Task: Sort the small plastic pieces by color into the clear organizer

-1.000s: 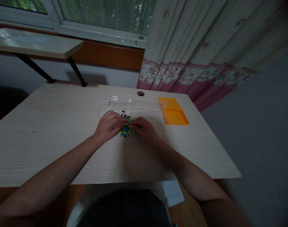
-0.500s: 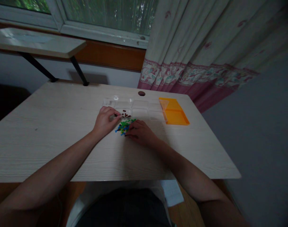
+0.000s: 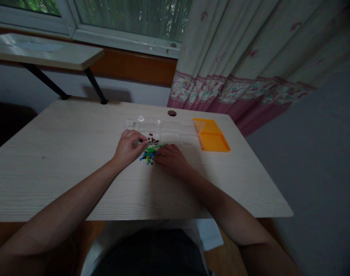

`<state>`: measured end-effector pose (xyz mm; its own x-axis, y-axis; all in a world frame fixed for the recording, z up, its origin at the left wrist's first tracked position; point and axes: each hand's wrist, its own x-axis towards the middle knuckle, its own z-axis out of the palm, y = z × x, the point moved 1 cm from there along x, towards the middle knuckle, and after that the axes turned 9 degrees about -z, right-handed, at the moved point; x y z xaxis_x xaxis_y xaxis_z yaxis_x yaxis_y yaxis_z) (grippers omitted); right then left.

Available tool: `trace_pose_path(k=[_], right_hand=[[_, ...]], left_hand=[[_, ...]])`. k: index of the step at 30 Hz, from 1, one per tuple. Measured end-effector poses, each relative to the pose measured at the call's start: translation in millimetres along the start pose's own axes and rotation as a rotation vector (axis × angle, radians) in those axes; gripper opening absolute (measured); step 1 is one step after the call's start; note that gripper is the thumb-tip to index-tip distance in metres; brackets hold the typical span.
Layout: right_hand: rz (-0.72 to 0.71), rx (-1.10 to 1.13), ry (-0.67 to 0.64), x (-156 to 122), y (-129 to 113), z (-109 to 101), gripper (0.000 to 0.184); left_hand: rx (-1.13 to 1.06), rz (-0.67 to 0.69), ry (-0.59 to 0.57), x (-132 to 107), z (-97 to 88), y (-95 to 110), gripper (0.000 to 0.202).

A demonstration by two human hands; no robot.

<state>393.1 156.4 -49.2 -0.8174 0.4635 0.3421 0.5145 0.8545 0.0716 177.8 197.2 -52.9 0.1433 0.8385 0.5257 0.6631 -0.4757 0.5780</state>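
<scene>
A clear plastic compartment tray (image 3: 170, 126) lies on the table, with several small brown pieces (image 3: 153, 140) in one of its near compartments. My left hand (image 3: 129, 147) is at the tray's near left part, thumb and forefinger closed together on its near wall beside the brown pieces. Just in front of the tray is a small heap of green, blue, yellow and brown toy pieces (image 3: 148, 155). My right hand (image 3: 173, 160) rests at the right side of this heap, fingers bent in and touching it. Its fingertips are partly hidden, and anything in them is too small to name.
An orange two-part tray (image 3: 215, 142) adjoins the clear tray's right end. Behind them is a round cable hole (image 3: 172, 113) in the pale wooden table (image 3: 77, 180). A raised shelf (image 3: 48, 51) on black legs stands at the back left. A curtain (image 3: 221, 69) hangs behind.
My right hand has drawn slightly right and back from the heap's near edge, its fingers more bent in. A dark piece shows at the near edge. My left hand has barely moved.
</scene>
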Motion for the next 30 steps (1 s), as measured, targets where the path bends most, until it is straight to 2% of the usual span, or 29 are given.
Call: trace_pose_path(k=[5,8,15,19,25,30], right_hand=[[-0.041,0.063,0.058,-4,3,2,0.017],[-0.075,0.083,0.041,-4,1,3,0.018],[-0.04,0.072,0.016,0,-5,6,0.013],[-0.035,0.092,0.05,0,-4,7,0.013],[0.067,0.211,0.154,-5,5,8,0.014],[0.146,0.24,0.215,-7,11,8,0.015]], left_hand=[[0.009,-0.022,-0.03,0,-0.7,1,0.014],[0.003,-0.028,-0.042,0,-0.5,2,0.015],[-0.009,-0.026,-0.033,-1,-0.3,2,0.014],[0.009,-0.03,-0.02,-1,0.1,1,0.013],[0.062,-0.113,0.035,2,0.6,-8,0.015],[0.064,-0.121,0.066,3,1.0,-14,0.019]])
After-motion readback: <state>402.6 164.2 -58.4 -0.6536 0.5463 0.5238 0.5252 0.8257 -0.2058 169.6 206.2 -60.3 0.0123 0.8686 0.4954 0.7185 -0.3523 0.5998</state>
